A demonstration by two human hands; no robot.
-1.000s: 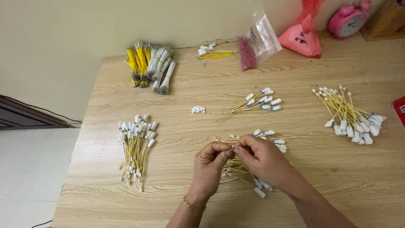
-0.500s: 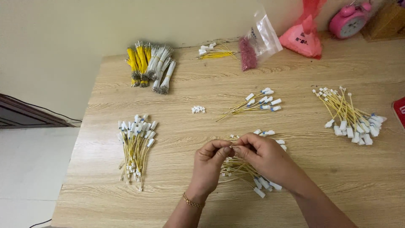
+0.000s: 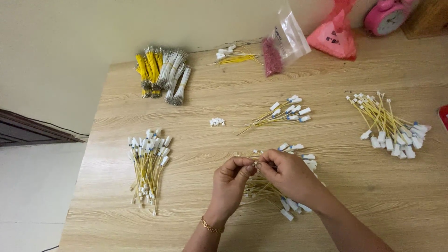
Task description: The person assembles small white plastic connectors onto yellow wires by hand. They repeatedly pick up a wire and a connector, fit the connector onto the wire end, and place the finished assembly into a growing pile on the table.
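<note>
Wooden table (image 3: 364, 205): near the alarm clock (image 3: 386, 16), a small wire end (image 3: 255, 164) is pinched by left hand (image 3: 231, 184) and right hand (image 3: 289, 175); steady pushing is likely needed.

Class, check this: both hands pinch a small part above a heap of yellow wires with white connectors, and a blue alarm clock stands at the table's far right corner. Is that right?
Not quite: the alarm clock is pink, not blue, as the head view shows. The rest holds: left hand and right hand meet above the wire heap.
</note>
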